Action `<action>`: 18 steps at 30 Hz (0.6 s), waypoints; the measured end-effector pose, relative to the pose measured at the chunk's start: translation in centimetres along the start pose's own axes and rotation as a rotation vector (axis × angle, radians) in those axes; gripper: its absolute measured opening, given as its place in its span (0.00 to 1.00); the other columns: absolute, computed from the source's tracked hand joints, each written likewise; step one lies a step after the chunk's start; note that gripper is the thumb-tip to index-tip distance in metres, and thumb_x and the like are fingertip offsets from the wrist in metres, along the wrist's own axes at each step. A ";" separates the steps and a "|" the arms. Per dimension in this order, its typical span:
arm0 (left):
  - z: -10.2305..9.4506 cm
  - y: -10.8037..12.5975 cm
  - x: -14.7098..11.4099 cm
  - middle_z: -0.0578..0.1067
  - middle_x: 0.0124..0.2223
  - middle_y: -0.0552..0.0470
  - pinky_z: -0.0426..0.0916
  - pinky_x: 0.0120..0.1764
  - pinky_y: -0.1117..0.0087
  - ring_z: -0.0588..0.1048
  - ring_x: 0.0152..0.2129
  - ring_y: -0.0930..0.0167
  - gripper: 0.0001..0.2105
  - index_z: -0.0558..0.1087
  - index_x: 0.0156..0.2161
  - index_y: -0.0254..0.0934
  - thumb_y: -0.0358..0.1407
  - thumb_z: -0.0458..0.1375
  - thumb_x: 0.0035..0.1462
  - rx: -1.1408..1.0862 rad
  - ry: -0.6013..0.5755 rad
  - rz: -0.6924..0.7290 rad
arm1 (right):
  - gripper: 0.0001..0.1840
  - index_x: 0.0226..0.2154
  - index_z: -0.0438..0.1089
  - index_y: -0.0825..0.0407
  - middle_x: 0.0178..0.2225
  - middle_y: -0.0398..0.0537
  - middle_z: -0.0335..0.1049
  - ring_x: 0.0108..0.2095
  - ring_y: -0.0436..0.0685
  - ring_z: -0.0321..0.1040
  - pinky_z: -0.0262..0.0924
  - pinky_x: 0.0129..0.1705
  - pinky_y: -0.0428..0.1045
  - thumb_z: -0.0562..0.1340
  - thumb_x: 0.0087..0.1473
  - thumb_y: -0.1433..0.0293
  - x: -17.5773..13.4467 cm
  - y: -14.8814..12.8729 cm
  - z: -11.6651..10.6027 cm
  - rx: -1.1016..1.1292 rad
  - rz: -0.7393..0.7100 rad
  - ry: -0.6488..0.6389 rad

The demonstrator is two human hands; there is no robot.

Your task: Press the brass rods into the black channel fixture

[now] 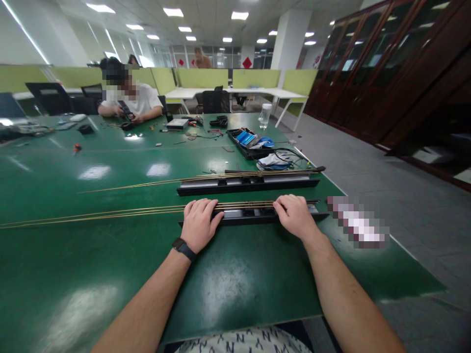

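A long black rail (253, 221) with a silvery inner strip lies across the green table in front of me. Several thin brass-coloured rods (147, 212) run along its far side and reach far out to the left. My left hand (200, 223), with a dark watch band on the wrist, is closed over the rail's left part, fingers over the rods and thumb on the near side. Near the right end, my right hand (294, 213) is closed over the rail, its thumb by the rods. The undersides of both hands' grips are hidden.
Just beyond lies a second black rail (250, 185) with thin rods on it. Behind it are a black tray (239, 147) of blue items, gloves (274, 161) and a clear jug (265, 116). A person (134, 100) sits across the green table (235, 279), handling a dark object.
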State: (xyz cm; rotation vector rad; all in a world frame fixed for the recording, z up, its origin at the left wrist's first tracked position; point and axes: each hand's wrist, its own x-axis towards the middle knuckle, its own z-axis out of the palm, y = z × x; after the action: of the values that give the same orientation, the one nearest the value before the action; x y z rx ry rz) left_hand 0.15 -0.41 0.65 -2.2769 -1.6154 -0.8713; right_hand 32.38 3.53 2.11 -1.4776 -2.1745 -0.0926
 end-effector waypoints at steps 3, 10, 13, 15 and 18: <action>0.0 0.0 0.0 0.78 0.52 0.43 0.60 0.58 0.52 0.74 0.52 0.58 0.17 0.73 0.56 0.40 0.45 0.54 0.68 -0.005 0.001 -0.005 | 0.15 0.28 0.68 0.49 0.30 0.47 0.73 0.35 0.57 0.66 0.47 0.42 0.53 0.54 0.65 0.63 0.1 0.2 -0.1 -0.014 0.011 0.002; 0.2 0.0 0.0 0.78 0.52 0.43 0.59 0.59 0.53 0.73 0.53 0.59 0.17 0.72 0.56 0.39 0.45 0.53 0.68 -0.004 -0.001 -0.006 | 0.15 0.30 0.69 0.50 0.32 0.47 0.74 0.36 0.57 0.66 0.48 0.45 0.53 0.54 0.65 0.63 -0.1 -0.3 -0.1 0.003 -0.004 0.013; 0.2 -0.1 -0.1 0.78 0.52 0.43 0.59 0.58 0.53 0.74 0.52 0.59 0.17 0.72 0.56 0.39 0.45 0.53 0.68 0.002 -0.003 -0.005 | 0.16 0.30 0.68 0.50 0.31 0.47 0.73 0.36 0.57 0.66 0.47 0.44 0.53 0.52 0.66 0.63 -0.1 -0.4 -0.1 -0.006 -0.018 -0.003; 0.1 -0.1 0.0 0.78 0.52 0.43 0.59 0.58 0.53 0.74 0.52 0.59 0.17 0.72 0.56 0.40 0.45 0.53 0.68 -0.001 -0.001 -0.005 | 0.17 0.30 0.68 0.50 0.31 0.47 0.73 0.36 0.57 0.66 0.47 0.44 0.53 0.52 0.67 0.63 0.0 -0.3 -0.1 -0.013 -0.018 -0.009; 0.1 -0.1 0.0 0.78 0.52 0.43 0.59 0.59 0.53 0.73 0.53 0.59 0.17 0.72 0.56 0.40 0.45 0.53 0.68 -0.010 -0.003 -0.009 | 0.17 0.30 0.68 0.49 0.30 0.47 0.72 0.36 0.57 0.65 0.46 0.43 0.53 0.51 0.67 0.63 0.0 -0.1 -0.1 -0.014 -0.014 -0.021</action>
State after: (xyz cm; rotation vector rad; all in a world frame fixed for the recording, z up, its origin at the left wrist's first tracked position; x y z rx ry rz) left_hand 0.07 -0.36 0.52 -2.2809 -1.6271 -0.8804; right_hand 32.37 3.44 2.20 -1.4772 -2.2060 -0.0975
